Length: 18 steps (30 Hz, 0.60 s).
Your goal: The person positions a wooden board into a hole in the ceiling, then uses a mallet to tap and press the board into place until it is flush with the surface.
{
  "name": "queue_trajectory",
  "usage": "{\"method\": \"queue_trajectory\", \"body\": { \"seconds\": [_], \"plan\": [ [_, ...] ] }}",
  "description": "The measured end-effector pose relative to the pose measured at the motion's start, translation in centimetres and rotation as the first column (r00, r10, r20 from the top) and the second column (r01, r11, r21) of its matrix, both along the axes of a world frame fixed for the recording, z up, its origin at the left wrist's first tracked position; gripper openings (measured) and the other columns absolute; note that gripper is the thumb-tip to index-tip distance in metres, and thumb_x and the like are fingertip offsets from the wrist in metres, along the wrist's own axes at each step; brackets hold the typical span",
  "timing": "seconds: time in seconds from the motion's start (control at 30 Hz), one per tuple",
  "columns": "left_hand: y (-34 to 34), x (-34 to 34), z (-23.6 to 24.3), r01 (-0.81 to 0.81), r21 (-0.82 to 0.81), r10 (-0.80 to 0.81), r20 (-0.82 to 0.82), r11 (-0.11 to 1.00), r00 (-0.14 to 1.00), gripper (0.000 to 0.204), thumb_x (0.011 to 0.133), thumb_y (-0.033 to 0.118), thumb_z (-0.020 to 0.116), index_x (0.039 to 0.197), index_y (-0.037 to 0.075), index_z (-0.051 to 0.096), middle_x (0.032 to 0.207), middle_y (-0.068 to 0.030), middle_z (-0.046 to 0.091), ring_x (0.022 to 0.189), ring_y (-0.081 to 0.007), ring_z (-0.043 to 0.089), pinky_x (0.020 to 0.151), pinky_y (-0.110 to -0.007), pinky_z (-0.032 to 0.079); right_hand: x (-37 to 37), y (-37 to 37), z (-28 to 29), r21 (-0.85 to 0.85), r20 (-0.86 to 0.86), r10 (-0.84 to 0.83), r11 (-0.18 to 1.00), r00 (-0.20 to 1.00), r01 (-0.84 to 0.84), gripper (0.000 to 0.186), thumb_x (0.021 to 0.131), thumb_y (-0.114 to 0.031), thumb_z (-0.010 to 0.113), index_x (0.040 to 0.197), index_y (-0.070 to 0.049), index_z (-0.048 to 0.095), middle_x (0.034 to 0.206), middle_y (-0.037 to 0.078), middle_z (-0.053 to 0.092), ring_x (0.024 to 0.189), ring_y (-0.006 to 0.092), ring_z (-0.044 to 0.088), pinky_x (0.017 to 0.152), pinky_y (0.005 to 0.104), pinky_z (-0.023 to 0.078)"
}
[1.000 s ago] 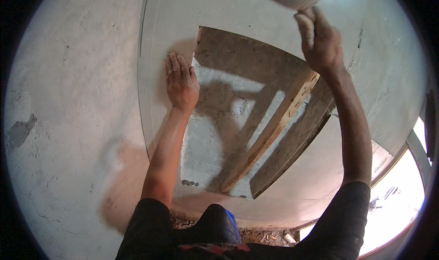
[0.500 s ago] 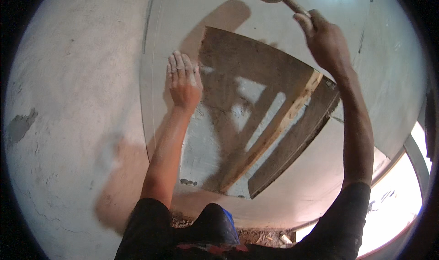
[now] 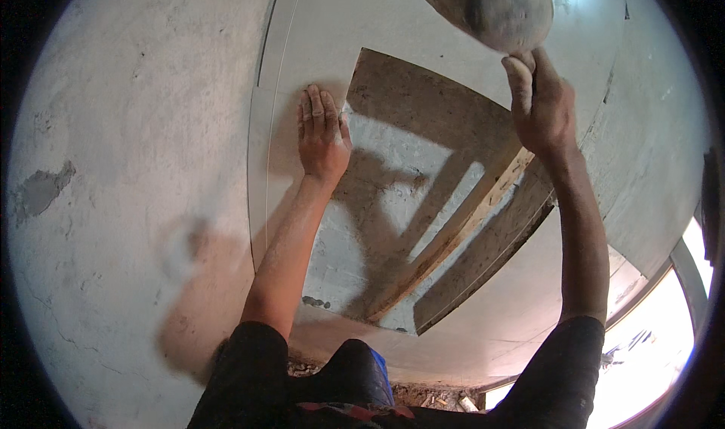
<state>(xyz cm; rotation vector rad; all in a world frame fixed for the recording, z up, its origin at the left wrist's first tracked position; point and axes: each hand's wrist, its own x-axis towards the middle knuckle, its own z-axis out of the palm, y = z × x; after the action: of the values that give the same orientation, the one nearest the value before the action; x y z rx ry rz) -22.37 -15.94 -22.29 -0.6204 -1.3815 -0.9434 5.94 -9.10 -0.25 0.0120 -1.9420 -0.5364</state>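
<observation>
My left hand (image 3: 325, 142), dusty at the fingertips, lies flat with fingers stretched out on the pale board (image 3: 317, 29), along the left edge of a large four-sided opening. At upper right my right hand (image 3: 545, 112) is closed on a mallet. The rounded, greyish mallet head (image 3: 491, 10) is raised, apart from the board, and slightly blurred; its handle is mostly hidden behind the head and my fingers. Inside the opening (image 3: 423, 89), a rough wooden batten (image 3: 453, 236) runs slantwise in front of a grey back surface.
A plastered wall (image 3: 143, 112) with a darker patch (image 3: 45, 189) stands at the left. Bright daylight comes through a gap (image 3: 649, 346) at lower right. Rubble (image 3: 434, 397) lies on the floor at the bottom. Shadows of my arms fall across the board and opening.
The mallet has swung toward the camera and looks larger, its head tilted over my right hand. My left hand stays on the board; the view has shifted slightly.
</observation>
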Motion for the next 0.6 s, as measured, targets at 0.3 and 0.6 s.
{"method": "queue_trajectory", "body": {
  "seconds": [0.3,0.6],
  "plan": [
    [0.2,0.4,0.2,0.016,0.007,-0.016,0.023,1.000,1.000,0.052,0.100,0.018,0.057,0.143,-0.009,0.046,0.149,-0.0311,0.045,0.139,-0.0479,0.043,0.115,-0.053,0.037,0.1,-1.5,1.2,-0.034,-0.090,0.074,0.996,0.993,-0.078,0.044,0.105,-0.045,0.051,0.113,-0.004,0.063,0.077,0.023,0.066,0.071,0.0434,0.068,0.062,0.0491,0.052],
    [-0.1,0.3,-0.4,0.009,-0.012,-0.008,0.050,1.000,0.999,0.053,0.099,0.020,0.058,0.142,-0.010,0.046,0.147,-0.0312,0.047,0.139,-0.0476,0.043,0.117,-0.053,0.035,-1.5,-1.8,0.7,-0.055,-0.009,-0.022,0.998,1.000,0.022,0.039,0.104,-0.045,0.052,0.105,-0.006,0.056,0.068,0.022,0.064,0.064,0.0428,0.066,0.056,0.0516,0.049]
  ]
}}
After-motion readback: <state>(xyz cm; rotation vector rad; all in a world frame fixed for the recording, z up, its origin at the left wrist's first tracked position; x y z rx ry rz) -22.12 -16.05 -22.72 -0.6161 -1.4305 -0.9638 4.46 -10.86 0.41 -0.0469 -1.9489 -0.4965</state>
